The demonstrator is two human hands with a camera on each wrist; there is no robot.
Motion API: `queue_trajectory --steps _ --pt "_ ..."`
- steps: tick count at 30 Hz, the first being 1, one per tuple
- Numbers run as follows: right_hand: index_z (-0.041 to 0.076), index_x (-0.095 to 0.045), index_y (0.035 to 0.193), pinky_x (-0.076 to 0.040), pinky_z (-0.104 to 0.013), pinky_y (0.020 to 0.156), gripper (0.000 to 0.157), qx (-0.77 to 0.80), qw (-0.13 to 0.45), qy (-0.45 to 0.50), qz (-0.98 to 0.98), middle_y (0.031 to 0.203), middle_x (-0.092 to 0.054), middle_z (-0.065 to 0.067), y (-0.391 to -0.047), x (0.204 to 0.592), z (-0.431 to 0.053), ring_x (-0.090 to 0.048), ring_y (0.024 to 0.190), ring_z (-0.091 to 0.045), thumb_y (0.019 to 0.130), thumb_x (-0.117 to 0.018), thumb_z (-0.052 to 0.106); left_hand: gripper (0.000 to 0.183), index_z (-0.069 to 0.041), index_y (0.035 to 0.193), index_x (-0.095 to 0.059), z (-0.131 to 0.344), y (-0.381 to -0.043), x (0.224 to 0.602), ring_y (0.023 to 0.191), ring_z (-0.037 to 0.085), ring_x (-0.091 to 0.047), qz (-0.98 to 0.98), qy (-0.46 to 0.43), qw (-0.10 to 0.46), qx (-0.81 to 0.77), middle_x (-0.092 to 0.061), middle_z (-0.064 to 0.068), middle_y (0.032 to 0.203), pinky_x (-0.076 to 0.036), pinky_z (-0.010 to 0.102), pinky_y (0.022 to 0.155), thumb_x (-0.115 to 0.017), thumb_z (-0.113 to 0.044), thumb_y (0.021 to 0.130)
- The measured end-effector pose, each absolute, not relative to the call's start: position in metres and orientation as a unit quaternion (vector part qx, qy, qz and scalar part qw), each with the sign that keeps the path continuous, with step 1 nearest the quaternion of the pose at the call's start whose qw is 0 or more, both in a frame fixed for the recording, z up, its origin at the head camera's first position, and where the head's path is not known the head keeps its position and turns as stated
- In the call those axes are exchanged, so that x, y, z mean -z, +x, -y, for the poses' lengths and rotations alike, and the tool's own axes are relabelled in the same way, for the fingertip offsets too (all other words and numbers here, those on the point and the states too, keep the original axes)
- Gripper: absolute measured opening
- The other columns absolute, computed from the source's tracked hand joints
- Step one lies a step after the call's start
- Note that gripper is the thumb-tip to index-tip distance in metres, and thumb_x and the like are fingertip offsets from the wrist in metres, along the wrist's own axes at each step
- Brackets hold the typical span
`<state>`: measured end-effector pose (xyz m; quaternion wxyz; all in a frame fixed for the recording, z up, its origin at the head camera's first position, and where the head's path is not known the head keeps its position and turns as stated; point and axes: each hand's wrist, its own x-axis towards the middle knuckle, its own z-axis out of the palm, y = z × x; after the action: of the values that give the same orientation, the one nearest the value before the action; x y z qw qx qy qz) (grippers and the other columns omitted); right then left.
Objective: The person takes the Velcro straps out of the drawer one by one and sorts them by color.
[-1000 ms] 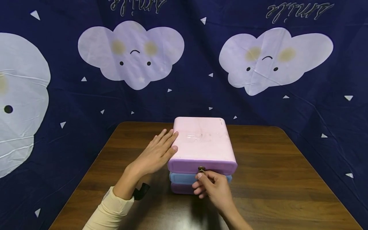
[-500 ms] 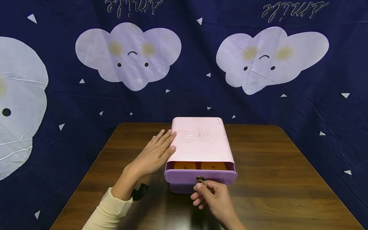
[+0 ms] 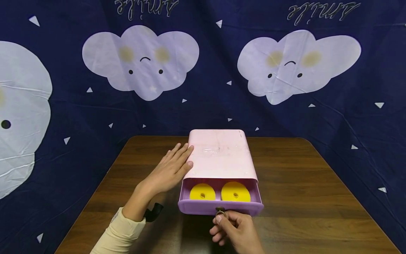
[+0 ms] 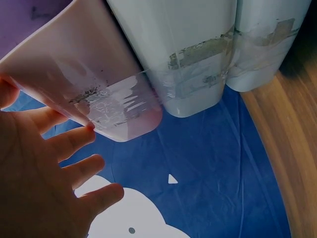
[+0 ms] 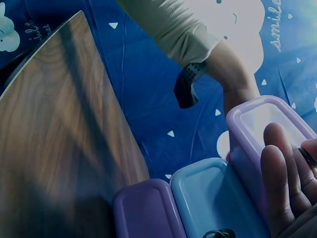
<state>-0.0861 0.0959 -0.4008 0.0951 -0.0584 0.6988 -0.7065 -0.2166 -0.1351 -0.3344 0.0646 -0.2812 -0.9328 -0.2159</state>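
Note:
A stacked drawer unit with a pale pink top (image 3: 219,155) stands on the table. My left hand (image 3: 168,173) rests against its left upper edge, fingers extended; the left wrist view shows fingertips at the pink side. My right hand (image 3: 238,231) pinches the brass ring pull (image 3: 220,211) between thumb and finger. That ring is on the purple top drawer (image 3: 200,207), which stands pulled out. Inside lie two yellow discs, a left disc (image 3: 202,189) and a right disc (image 3: 235,188), each with a small centre hole and a divider between them.
Below, the blue drawer (image 5: 213,191) with its own ring pull (image 5: 219,233) and a lower purple drawer (image 5: 146,208) are in. Clear tape (image 4: 121,101) crosses the unit's side. The wooden table (image 3: 295,197) reaches a navy curtain (image 3: 219,106) printed with clouds.
My right hand has drawn the purple top drawer outward toward me by its ring, and the yellow discs inside have come into view. My left hand has stayed against the unit.

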Motion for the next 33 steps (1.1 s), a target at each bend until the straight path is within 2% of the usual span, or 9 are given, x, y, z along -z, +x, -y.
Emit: queue_trajectory --steps 7,13,19,26,33 --pt "-0.015 -0.06 0.095 -0.057 -0.029 0.056 0.041 0.716 0.115 -0.045 -0.688 0.076 -0.074 -0.007 -0.077 0.403 -0.095 -0.069 0.061 -0.012 0.093 -0.058 0.026 0.056 -0.026 0.151 -0.019 0.135 -0.216 0.334 0.149 0.024 -0.007 0.933 -0.28 0.063 0.218 -0.017 0.0 0.159 -0.009 0.053 0.119 -0.028 -0.048 0.101" --pt "-0.012 -0.062 0.095 -0.058 -0.029 0.059 0.043 0.715 0.132 -0.03 -0.685 0.077 -0.074 -0.009 -0.069 0.401 -0.094 -0.069 0.062 -0.012 0.09 -0.062 0.031 0.055 -0.026 0.151 -0.019 0.135 -0.216 0.334 0.149 0.024 -0.007 0.934 -0.276 0.063 0.219 -0.017 0.0 0.159 -0.009 0.053 0.119 -0.029 -0.047 0.101" --pt "-0.014 -0.062 0.093 -0.058 -0.033 0.061 0.04 0.707 0.115 -0.04 -0.697 0.076 -0.074 -0.01 -0.062 0.403 -0.093 -0.069 0.06 -0.01 0.09 -0.061 0.027 0.055 -0.026 0.151 -0.019 0.135 -0.216 0.334 0.149 0.023 -0.007 0.933 -0.279 0.065 0.22 -0.018 0.0 0.159 -0.009 0.053 0.119 -0.029 -0.047 0.101" --pt "-0.012 -0.062 0.094 -0.058 -0.029 0.061 0.042 0.717 0.13 -0.021 -0.685 0.075 -0.074 -0.003 -0.057 0.405 -0.092 -0.069 0.062 -0.011 0.088 -0.064 0.03 0.055 -0.025 0.151 -0.02 0.135 -0.216 0.333 0.149 0.025 -0.008 0.932 -0.279 0.068 0.219 -0.019 0.002 0.159 -0.009 0.054 0.119 -0.029 -0.046 0.101" --pt "-0.011 -0.065 0.092 -0.058 -0.031 0.06 0.035 0.698 0.103 -0.039 -0.707 0.075 -0.073 -0.01 -0.056 0.408 -0.098 -0.068 0.06 -0.009 0.089 -0.063 0.023 0.056 -0.023 0.151 -0.021 0.135 -0.216 0.334 0.149 0.025 -0.008 0.93 -0.284 0.072 0.221 -0.019 0.003 0.159 -0.01 0.055 0.118 -0.031 -0.046 0.101"
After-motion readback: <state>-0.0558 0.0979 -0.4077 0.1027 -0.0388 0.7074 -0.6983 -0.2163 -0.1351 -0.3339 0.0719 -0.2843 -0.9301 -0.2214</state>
